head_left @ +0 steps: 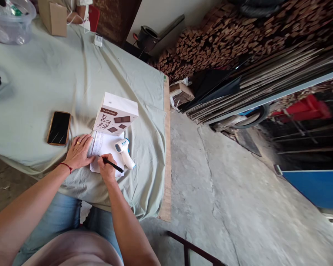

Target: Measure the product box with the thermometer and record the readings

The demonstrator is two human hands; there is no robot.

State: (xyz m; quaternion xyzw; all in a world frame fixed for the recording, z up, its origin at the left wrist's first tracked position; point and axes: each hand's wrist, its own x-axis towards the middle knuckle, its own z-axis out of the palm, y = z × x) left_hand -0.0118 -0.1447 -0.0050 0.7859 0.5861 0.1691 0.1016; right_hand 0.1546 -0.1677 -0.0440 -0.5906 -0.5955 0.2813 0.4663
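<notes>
My right hand (107,169) is closed around a black pen (113,164), its tip against a sheet of paper (107,142) with rows of small writing on its left part. Flat and with fingers stretched, my left hand (80,149) rests at the paper's left edge. A white box (118,111) printed "Su-per Meal" stands upright at the paper's far end and covers part of it. Just right of my right hand lies a white and blue infrared thermometer (125,152), partly over the paper. A phone (59,128) with a dark screen lies beyond my left hand.
A pale green cloth covers the table (36,88). At the back are a clear plastic tub (12,22), a cardboard box (55,18), a white adapter (98,40) and another person's arm (75,17). Stacked firewood (205,40) lines the wall beyond the concrete floor (227,184).
</notes>
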